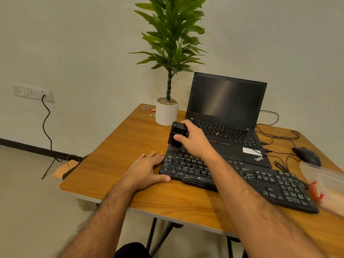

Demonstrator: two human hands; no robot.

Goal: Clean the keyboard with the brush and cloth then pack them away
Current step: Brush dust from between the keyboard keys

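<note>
A black keyboard (270, 185) lies slantwise across the wooden table (115, 155), in front of the laptop. My right hand (195, 140) grips a black block-shaped brush (176, 134) and holds it upright with its bristles on the keyboard's far left corner. My left hand (147, 169) lies flat on the table, fingers straight, its thumb and fingertips touching the keyboard's left end. No cloth can be told apart in view.
An open black laptop (227, 112) stands behind the keyboard. A white potted plant (166, 112) is to its left, with small coloured bits (152, 114) beside it. At the right are a black mouse (307, 155), cables (279, 138) and a clear zip bag with a red slider (323, 179).
</note>
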